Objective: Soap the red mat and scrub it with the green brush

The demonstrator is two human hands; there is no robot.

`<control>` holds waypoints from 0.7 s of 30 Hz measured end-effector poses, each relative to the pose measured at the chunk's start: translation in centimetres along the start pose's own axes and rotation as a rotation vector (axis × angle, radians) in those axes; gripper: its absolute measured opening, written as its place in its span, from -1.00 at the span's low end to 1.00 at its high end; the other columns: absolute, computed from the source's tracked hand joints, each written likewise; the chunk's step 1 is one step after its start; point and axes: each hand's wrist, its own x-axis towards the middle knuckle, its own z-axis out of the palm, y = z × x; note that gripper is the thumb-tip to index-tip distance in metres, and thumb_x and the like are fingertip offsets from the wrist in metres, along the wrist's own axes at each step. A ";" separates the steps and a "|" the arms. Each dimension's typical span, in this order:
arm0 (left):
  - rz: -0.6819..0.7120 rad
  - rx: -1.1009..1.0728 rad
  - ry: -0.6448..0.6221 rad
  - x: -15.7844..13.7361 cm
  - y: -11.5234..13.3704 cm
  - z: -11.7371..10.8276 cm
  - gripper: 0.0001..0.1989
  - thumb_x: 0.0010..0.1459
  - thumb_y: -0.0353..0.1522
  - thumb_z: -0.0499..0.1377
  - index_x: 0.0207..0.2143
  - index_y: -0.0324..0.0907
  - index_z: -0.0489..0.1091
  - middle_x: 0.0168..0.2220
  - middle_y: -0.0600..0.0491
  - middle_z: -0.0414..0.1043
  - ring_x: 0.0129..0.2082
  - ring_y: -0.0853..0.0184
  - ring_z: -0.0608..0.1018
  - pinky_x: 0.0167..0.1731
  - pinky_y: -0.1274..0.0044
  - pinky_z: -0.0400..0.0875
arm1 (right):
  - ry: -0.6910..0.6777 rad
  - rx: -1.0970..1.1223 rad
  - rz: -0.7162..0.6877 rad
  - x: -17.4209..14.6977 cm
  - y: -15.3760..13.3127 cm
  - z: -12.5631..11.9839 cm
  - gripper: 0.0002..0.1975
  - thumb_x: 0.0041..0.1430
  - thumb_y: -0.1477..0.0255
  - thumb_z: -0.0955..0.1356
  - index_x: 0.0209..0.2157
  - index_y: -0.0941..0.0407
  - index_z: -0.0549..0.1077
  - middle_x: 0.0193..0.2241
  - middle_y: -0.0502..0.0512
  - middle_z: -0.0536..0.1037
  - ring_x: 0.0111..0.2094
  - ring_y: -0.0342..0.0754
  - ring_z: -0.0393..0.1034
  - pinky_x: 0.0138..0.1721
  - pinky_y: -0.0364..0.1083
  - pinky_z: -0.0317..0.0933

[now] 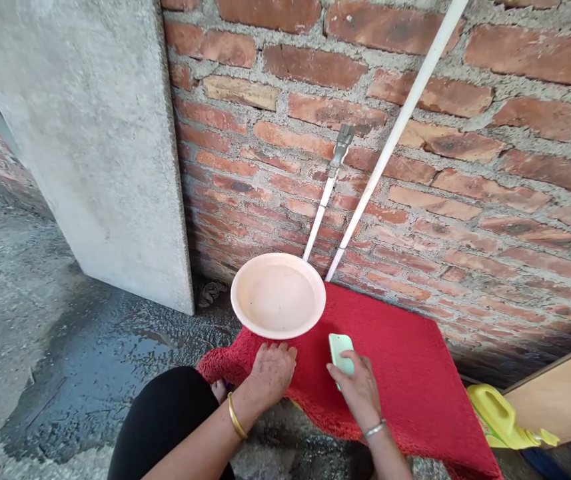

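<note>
Your right hand (358, 387) is closed around a pale green bar of soap (340, 350); the fingers curl over its near end, and the far end sticks out past your fingertips toward the wall. The soap sits low over the red mat (405, 373), though you cannot tell whether it is pressed against the pile or held just above it. A thin bangle rings that wrist.

Your left hand (271, 373) lies palm down on the mat with the fingers loosely bent, gripping nothing. Its fingertips are just beside the near rim of the pink bowl (278, 297); whether they touch the rim cannot be told. A gold bangle sits on that wrist, and your knee in black cloth shows below it.

The bowl stands at the far left corner of the mat and holds cloudy water. The soap is to the right of the bowl, near it but apart, between your two hands and the wall.

Behind the bowl a metal tap (341, 148) comes off a white pipe against the brick wall (465, 167), with a second white pipe slanting beside it. A grey concrete slab (95, 147) leans to the left, the floor (65, 373) is wet, and a yellow jug (502, 417) lies at the right beside a wooden board.
</note>
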 end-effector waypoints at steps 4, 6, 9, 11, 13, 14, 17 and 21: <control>-0.007 -0.016 -0.045 -0.1 0.0 -0.6 -0.72 0.32 -0.43 0.02 -0.08 -0.22 0.51 -0.10 -0.17 0.59 -0.08 0.05 0.62 -0.06 0.21 0.48 | -0.049 -0.041 -0.082 0.3 -5.4 3.1 -0.74 0.05 0.23 0.42 -0.21 0.00 0.47 -0.24 0.03 0.42 -0.26 -0.03 0.45 -0.19 -0.10 0.29; -0.010 -0.027 -0.063 -0.1 0.0 -0.9 -0.72 0.32 -0.42 0.03 -0.09 -0.23 0.51 -0.10 -0.18 0.59 -0.07 0.04 0.62 -0.04 0.20 0.47 | -0.060 -0.091 -0.113 0.3 -5.8 3.6 -0.76 0.05 0.27 0.43 -0.21 -0.01 0.46 -0.21 0.03 0.42 -0.25 -0.04 0.44 -0.23 -0.12 0.27; -0.012 -0.053 -0.074 -0.3 -0.3 -1.1 -0.73 0.33 -0.38 0.05 -0.04 -0.23 0.50 -0.07 -0.18 0.58 -0.04 0.05 0.61 0.02 0.18 0.44 | -0.049 -0.143 -0.085 0.7 -3.8 2.9 -0.77 0.08 0.27 0.41 -0.19 -0.01 0.45 -0.21 0.03 0.39 -0.27 -0.03 0.43 -0.27 -0.11 0.24; -0.022 -0.065 -0.084 -0.5 -0.5 -1.2 -0.72 0.33 -0.37 0.06 -0.01 -0.22 0.49 -0.04 -0.17 0.58 -0.01 0.05 0.60 0.06 0.17 0.42 | -0.024 -0.137 -0.017 1.2 -1.9 1.8 -0.75 0.10 0.23 0.39 -0.18 -0.01 0.44 -0.22 0.03 0.37 -0.30 -0.03 0.42 -0.27 -0.09 0.24; -0.026 -0.071 -0.091 -0.5 -0.7 -1.1 -0.72 0.33 -0.37 0.07 -0.01 -0.21 0.50 -0.03 -0.17 0.57 -0.01 0.04 0.59 0.07 0.16 0.41 | -0.004 -0.095 0.049 1.8 -0.7 1.0 -0.73 0.11 0.18 0.37 -0.19 0.00 0.43 -0.25 0.02 0.35 -0.33 -0.03 0.41 -0.25 -0.07 0.26; -0.025 -0.073 -0.088 -0.4 -0.7 -1.0 -0.72 0.33 -0.37 0.06 -0.02 -0.21 0.50 -0.04 -0.16 0.58 -0.01 0.04 0.59 0.07 0.16 0.42 | 0.002 -0.061 0.070 2.0 -0.6 0.9 -0.73 0.10 0.17 0.37 -0.20 0.00 0.43 -0.26 0.02 0.35 -0.34 -0.03 0.41 -0.23 -0.06 0.26; -0.013 -0.077 -0.066 -0.2 -0.8 -0.6 -0.72 0.33 -0.37 0.07 -0.02 -0.21 0.50 -0.07 -0.15 0.58 -0.03 0.04 0.60 0.04 0.17 0.44 | -0.021 0.039 0.068 2.2 -2.4 1.8 -0.72 0.08 0.15 0.39 -0.23 0.00 0.42 -0.27 0.01 0.36 -0.31 -0.03 0.42 -0.20 -0.07 0.28; 0.005 -0.056 -0.069 0.3 -0.7 -0.2 -0.73 0.32 -0.37 0.08 -0.04 -0.21 0.51 -0.07 -0.17 0.58 -0.04 0.02 0.61 -0.02 0.18 0.47 | -0.055 0.033 0.007 2.0 -5.8 4.0 -0.72 0.05 0.18 0.41 -0.25 0.01 0.41 -0.26 0.02 0.37 -0.30 -0.03 0.42 -0.22 -0.08 0.27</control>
